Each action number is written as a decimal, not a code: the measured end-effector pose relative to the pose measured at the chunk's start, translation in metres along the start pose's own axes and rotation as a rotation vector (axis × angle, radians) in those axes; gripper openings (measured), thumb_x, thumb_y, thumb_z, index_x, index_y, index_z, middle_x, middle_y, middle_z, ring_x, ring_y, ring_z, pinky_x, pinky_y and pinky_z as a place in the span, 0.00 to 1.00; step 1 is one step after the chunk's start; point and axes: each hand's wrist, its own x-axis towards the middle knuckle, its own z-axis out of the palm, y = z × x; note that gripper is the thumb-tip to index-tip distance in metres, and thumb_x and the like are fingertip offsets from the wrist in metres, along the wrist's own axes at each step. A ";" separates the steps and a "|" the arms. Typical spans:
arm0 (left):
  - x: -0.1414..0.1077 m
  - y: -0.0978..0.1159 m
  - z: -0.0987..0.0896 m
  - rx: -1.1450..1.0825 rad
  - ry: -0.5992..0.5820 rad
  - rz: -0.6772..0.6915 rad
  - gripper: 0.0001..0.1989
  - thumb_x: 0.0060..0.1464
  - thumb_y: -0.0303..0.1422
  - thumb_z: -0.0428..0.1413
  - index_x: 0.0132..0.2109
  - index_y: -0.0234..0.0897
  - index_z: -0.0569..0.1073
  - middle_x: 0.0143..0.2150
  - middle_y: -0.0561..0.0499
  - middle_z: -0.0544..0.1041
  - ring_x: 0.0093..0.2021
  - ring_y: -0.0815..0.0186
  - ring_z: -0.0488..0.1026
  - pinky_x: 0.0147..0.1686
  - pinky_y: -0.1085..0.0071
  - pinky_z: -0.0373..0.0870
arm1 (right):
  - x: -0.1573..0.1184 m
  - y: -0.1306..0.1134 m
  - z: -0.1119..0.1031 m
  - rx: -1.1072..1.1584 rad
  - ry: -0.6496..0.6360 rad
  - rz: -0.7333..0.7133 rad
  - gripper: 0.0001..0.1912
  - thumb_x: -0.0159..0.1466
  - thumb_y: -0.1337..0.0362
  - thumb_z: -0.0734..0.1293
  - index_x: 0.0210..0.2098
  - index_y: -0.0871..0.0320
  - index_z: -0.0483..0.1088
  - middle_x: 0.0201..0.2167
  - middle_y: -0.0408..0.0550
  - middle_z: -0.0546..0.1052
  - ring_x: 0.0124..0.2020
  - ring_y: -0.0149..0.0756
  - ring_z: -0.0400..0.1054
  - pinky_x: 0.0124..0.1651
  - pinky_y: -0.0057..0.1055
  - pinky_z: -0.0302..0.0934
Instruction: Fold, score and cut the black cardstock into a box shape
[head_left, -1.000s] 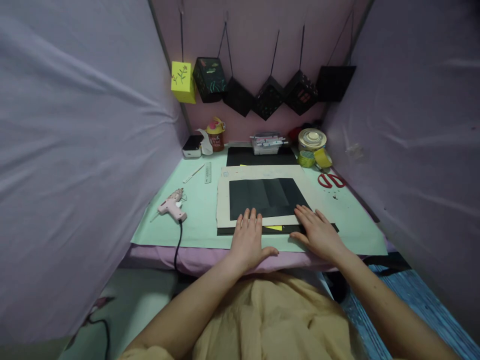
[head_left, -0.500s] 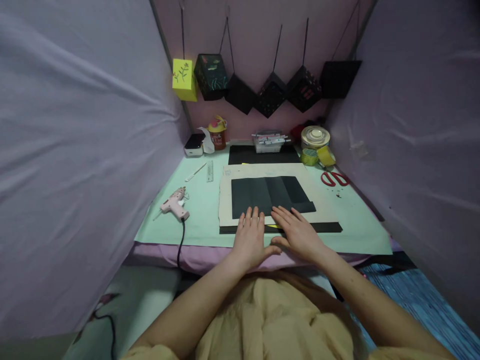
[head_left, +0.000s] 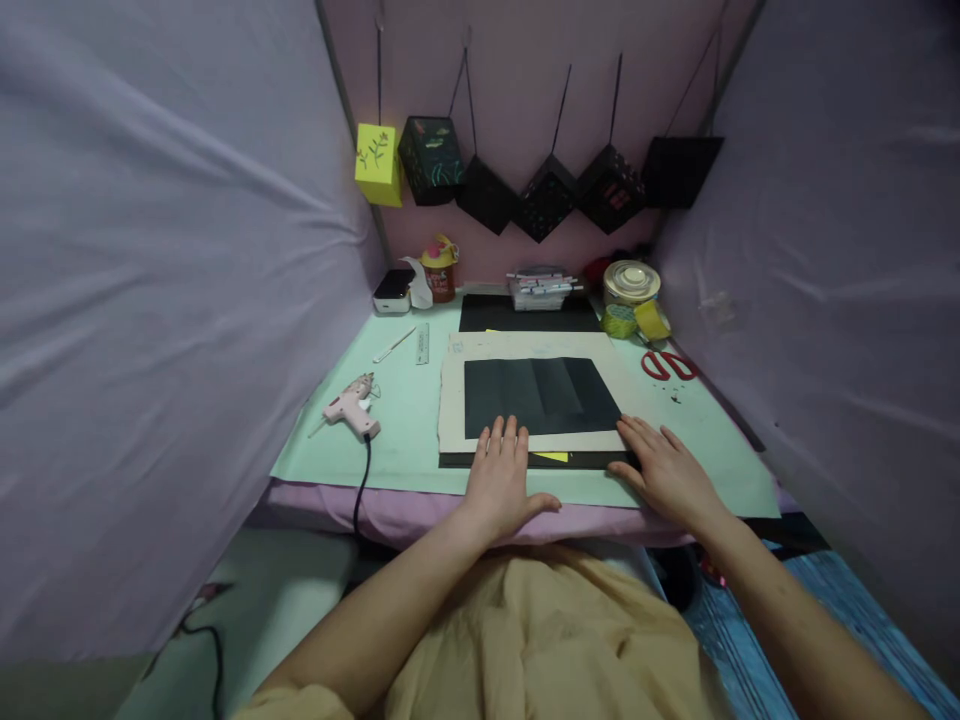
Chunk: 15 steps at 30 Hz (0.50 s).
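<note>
At twelve, a box (head_left: 537, 301) holds pens (head_left: 546, 284); paper (head_left: 536, 392) lies one o'clock from our left hand (head_left: 499, 482), ten from our right hand (head_left: 664, 475) (both flat).

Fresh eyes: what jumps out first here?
Likely the bright yellow box, hanging leftmost in a row with dark boxes at the back wall. Then the creased black sheet on the pale board, left hand at its near edge, right hand at its near right corner. A pink glue gun lies to the left.

Your paper (head_left: 525, 396) is black, your card (head_left: 452, 400) cream, your glue gun (head_left: 351, 408) pale pink; the yellow box (head_left: 375, 180) bears a dark sprig.
</note>
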 end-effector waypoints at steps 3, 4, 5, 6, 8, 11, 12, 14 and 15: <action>0.000 0.000 0.000 -0.005 0.003 0.001 0.56 0.46 0.66 0.49 0.68 0.25 0.54 0.71 0.32 0.49 0.71 0.44 0.42 0.67 0.49 0.40 | -0.002 0.010 -0.003 -0.026 0.013 0.032 0.29 0.67 0.50 0.57 0.62 0.61 0.61 0.61 0.59 0.67 0.63 0.51 0.59 0.61 0.55 0.53; 0.000 0.001 -0.001 -0.005 0.002 0.001 0.55 0.46 0.66 0.49 0.68 0.25 0.54 0.71 0.32 0.49 0.71 0.45 0.42 0.67 0.49 0.41 | -0.002 0.013 -0.004 -0.037 0.017 0.045 0.28 0.68 0.50 0.57 0.61 0.61 0.63 0.61 0.59 0.68 0.62 0.52 0.60 0.61 0.56 0.53; 0.000 0.001 -0.001 -0.006 0.000 0.000 0.55 0.47 0.66 0.49 0.68 0.26 0.54 0.71 0.32 0.50 0.71 0.45 0.42 0.67 0.49 0.41 | -0.001 0.014 -0.006 -0.045 0.028 0.060 0.27 0.68 0.50 0.57 0.59 0.61 0.64 0.60 0.60 0.69 0.61 0.53 0.61 0.60 0.57 0.54; 0.000 0.001 -0.002 -0.007 -0.004 -0.002 0.55 0.47 0.66 0.49 0.68 0.26 0.54 0.71 0.32 0.50 0.71 0.45 0.43 0.67 0.49 0.41 | 0.001 0.014 -0.009 -0.048 0.046 0.072 0.26 0.68 0.51 0.58 0.57 0.62 0.66 0.59 0.61 0.69 0.60 0.54 0.62 0.60 0.57 0.54; 0.001 0.001 -0.005 -0.011 -0.016 0.000 0.55 0.47 0.66 0.49 0.68 0.26 0.54 0.71 0.33 0.50 0.71 0.45 0.43 0.67 0.50 0.41 | 0.009 0.009 -0.013 -0.024 0.095 0.065 0.25 0.68 0.52 0.58 0.56 0.63 0.67 0.58 0.61 0.70 0.59 0.53 0.64 0.60 0.57 0.54; 0.002 -0.003 -0.012 -0.026 -0.030 0.013 0.53 0.48 0.65 0.49 0.68 0.28 0.55 0.71 0.34 0.52 0.70 0.46 0.45 0.66 0.51 0.44 | 0.026 -0.009 -0.016 0.089 0.142 -0.076 0.21 0.68 0.57 0.59 0.56 0.62 0.67 0.58 0.58 0.71 0.58 0.47 0.65 0.62 0.50 0.56; 0.002 -0.004 -0.014 -0.032 -0.030 0.018 0.51 0.49 0.64 0.49 0.67 0.28 0.56 0.70 0.35 0.53 0.70 0.47 0.47 0.66 0.52 0.46 | 0.034 -0.015 -0.016 0.131 0.143 -0.139 0.20 0.69 0.59 0.59 0.55 0.62 0.68 0.58 0.57 0.71 0.58 0.45 0.64 0.61 0.46 0.58; 0.002 -0.009 -0.019 -0.043 -0.029 0.034 0.46 0.53 0.61 0.49 0.67 0.30 0.57 0.70 0.37 0.55 0.70 0.49 0.49 0.65 0.54 0.49 | 0.048 -0.027 -0.015 0.190 0.138 -0.247 0.17 0.69 0.61 0.59 0.52 0.60 0.72 0.56 0.55 0.73 0.58 0.43 0.64 0.59 0.41 0.62; 0.003 -0.012 -0.021 -0.047 -0.027 0.044 0.44 0.55 0.59 0.49 0.67 0.31 0.57 0.69 0.38 0.56 0.69 0.50 0.50 0.64 0.54 0.50 | 0.055 -0.032 -0.014 0.200 0.132 -0.286 0.16 0.69 0.61 0.59 0.50 0.60 0.73 0.54 0.54 0.74 0.58 0.43 0.65 0.58 0.41 0.63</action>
